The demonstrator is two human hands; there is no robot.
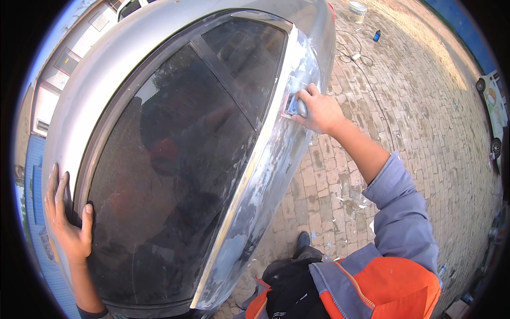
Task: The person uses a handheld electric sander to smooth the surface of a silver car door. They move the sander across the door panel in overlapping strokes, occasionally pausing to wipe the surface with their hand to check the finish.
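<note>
1. Centrally, a silver car (159, 37) fills the view, seen from above at its side; its dark tinted side window (175, 175) is split by a slanted pillar into a large pane and a smaller pane toward the far end.
2. Below the window's lower edge, the door panel (265, 175) shows bare, patchy grey and white areas where the paint is dull and uneven.
3. The right hand (319, 110) lies against the upper edge of that panel, near the far corner of the smaller pane. Its fingers are curled tight around a small sanding block (295, 105), blue and grey, which is pressed flat to the panel.
4. The left hand (66, 215) rests on the car's roof edge at the near corner of the large pane. Its fingers are spread apart and flat on the metal, the thumb on the window frame; it grips nothing.
5. The right forearm is bare, with a grey sleeve (398, 212) pushed up toward the elbow; an orange and grey jacket (393, 292) shows at the lower edge.
6. To the right of the car lies brick paving (425, 106), with pale flecks scattered beside the door.
7. At the far edge of the paving stand a white bucket (357, 10) and a small blue bottle (376, 35), with a thin cable (361, 56) coiled near them.
</note>
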